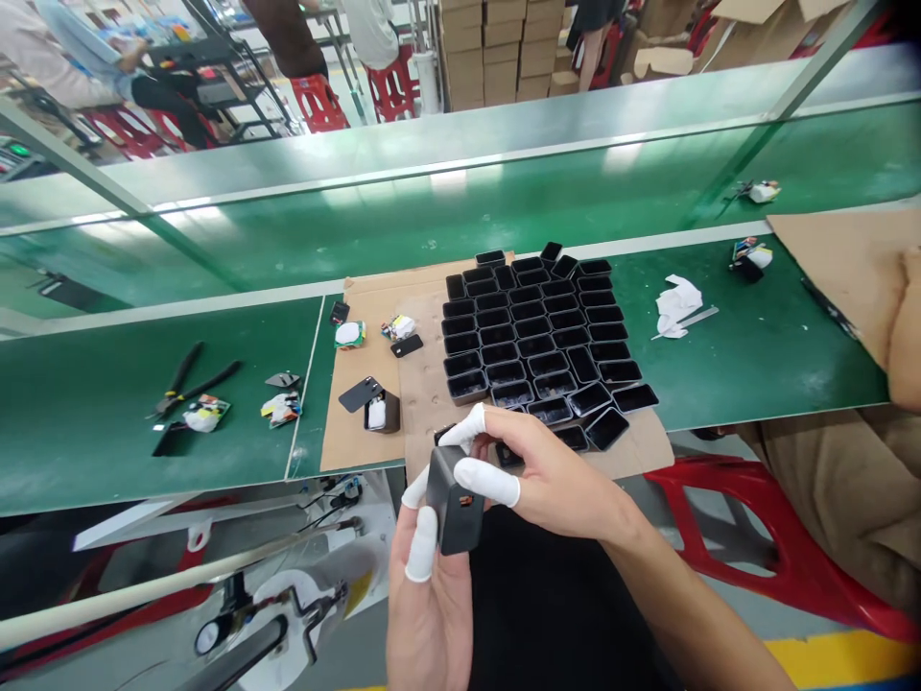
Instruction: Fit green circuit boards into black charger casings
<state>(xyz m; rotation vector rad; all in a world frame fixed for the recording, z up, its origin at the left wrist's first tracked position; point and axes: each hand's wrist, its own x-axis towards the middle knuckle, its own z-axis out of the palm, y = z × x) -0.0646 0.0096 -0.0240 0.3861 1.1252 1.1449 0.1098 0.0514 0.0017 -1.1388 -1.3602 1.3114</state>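
Observation:
Both my hands grip one black plastic case (450,499) above the bench's front edge, tilted, with a small orange-brown detail in an opening on one face. My left hand (432,605) supports it from below and the left, its thumb pressed to the side. From the right, my right hand (536,470) pinches it with thumb and fingers. White finger cots cover several fingertips on both hands. Just beyond, rows of open black cases (532,326) stand close together on cardboard. To their left sits another case (389,413) with white material inside and a flat black cover (360,393) at its rim.
Pliers (191,379) and small circuit assemblies (205,413) lie on the green bench (86,393) at left. Crumpled white paper (677,305) lies right of the cases. A red stool (763,547) and a seated person (849,499) are close on the right; cardboard boxes (500,48) are stacked behind.

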